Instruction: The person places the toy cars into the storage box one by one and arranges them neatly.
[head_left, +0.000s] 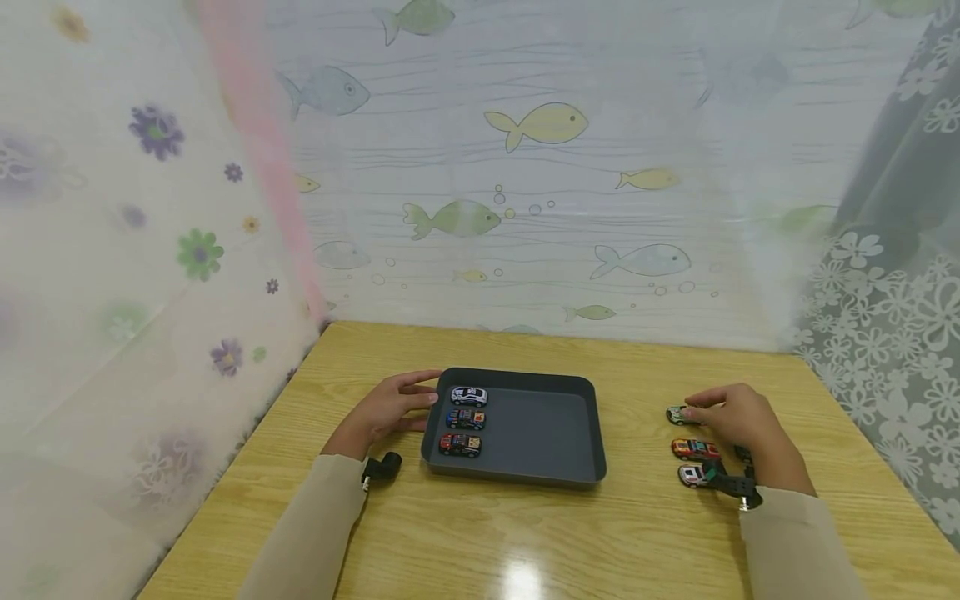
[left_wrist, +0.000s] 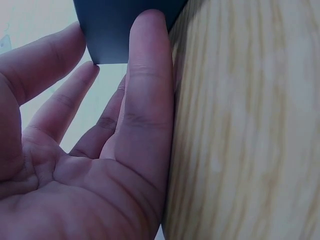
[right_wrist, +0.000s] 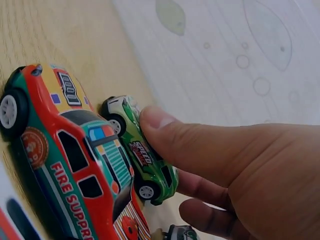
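Observation:
In the head view my left hand point(head_left: 386, 408) is at the left end of a dark grey tray point(head_left: 543, 479), its extended fingers touching the tray's outer wall point(left_wrist: 107, 35). Three toy cars stand in a column inside the tray: a white one point(head_left: 469, 396), a blue one point(head_left: 467, 418) and a red-and-black one point(head_left: 460, 445). On the table to the right, my right hand point(head_left: 738, 417) pinches a green-and-white toy car point(right_wrist: 142, 155), thumb along its side. Beside that car is a red toy car point(right_wrist: 82, 155) with yellow and green markings and "FIRE" lettering.
A white toy car point(head_left: 693, 475) stands nearest me in the right column, partly behind the right wrist camera mount point(head_left: 735, 485). Another small car point(right_wrist: 182, 232) shows near my right fingers. A fish-patterned curtain point(head_left: 540, 208) hangs along the wooden table's point(head_left: 600, 542) back edge.

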